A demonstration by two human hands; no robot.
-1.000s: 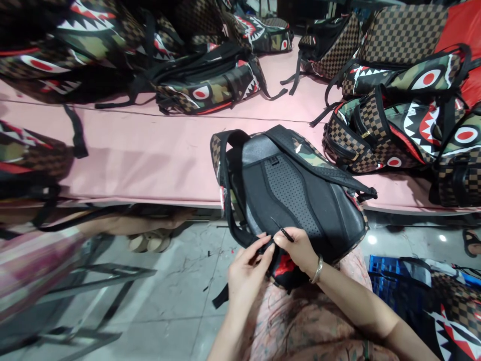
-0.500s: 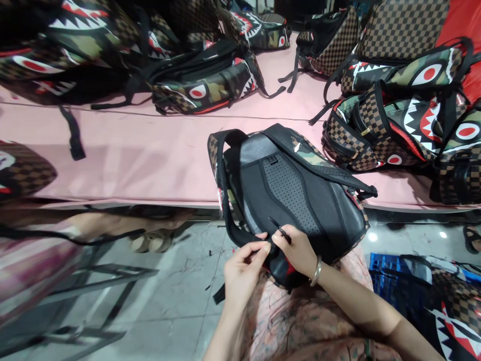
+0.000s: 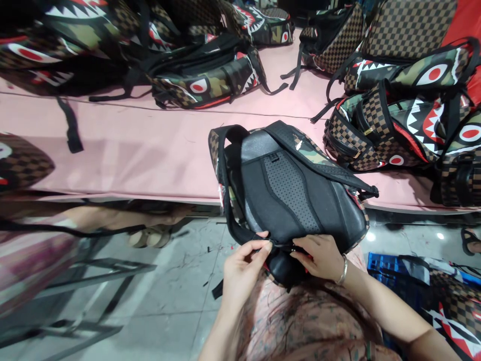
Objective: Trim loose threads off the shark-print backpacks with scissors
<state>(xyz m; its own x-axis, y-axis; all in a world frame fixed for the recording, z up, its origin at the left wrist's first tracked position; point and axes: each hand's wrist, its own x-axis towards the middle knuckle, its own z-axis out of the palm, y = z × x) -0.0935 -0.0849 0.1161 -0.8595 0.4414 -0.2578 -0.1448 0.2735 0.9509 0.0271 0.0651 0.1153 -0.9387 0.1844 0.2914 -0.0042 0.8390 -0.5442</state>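
A black-backed backpack (image 3: 259,200) with checkered and camouflage sides lies tilted, partly on the pink table's edge and partly over my lap, its padded back panel facing up. My left hand (image 3: 244,263) is closed at its near end, thumb and fingertips pinching black strap webbing by the lower end of a shoulder strap (image 3: 236,231). My right hand (image 3: 319,255), with a bracelet at the wrist, is closed on a small black pointed tool (image 3: 282,246). The tool points left, its tip close to my left fingertips. Its exact kind is too small to tell.
More shark-mouth backpacks (image 3: 205,87) lie along the pink table (image 3: 124,160), with others (image 3: 409,125) at the right. Another person's arm (image 3: 105,218) shows at the left, above a metal frame (image 3: 86,281). A blue crate (image 3: 383,273) stands on the floor at right.
My right hand has moved right and turned, so the tool that pointed up and left now lies nearly level toward my left fingers. My left hand keeps its pinch; the backpack stays put.
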